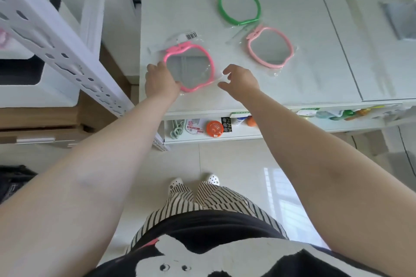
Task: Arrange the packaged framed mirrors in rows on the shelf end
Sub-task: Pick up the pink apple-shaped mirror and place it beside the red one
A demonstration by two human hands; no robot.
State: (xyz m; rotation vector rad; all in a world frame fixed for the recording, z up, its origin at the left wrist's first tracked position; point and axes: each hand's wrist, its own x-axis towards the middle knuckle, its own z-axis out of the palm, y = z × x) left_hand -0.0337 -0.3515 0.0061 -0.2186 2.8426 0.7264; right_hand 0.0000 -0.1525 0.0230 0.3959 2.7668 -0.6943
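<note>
Mirrors, three, each apple-shaped and sealed in clear plastic, flat on the white shelf top [304, 63]. Bright pink mirror [190, 67] nearest, toward the shelf's left end, barcode tag at its far edge. Green mirror [239, 5] farther back, also barcode-tagged; pale pink mirror [270, 47] just in front of the green one and to its right, wrappers touching or overlapping. Left hand [161, 82] laid on the bright pink frame's left side, fingers curled over the rim, apparently gripping it, though hard to say how firmly. Right hand [242, 80] open, fingers loosely bent, empty, fingertips at the wrapper's right edge; contact with the plastic not clear. Small packaged goods [204, 127] on the lower shelf beneath. White perforated rack [56, 51] at left. Striped trousers and white clogs [212, 179] below on the tiled floor.
</note>
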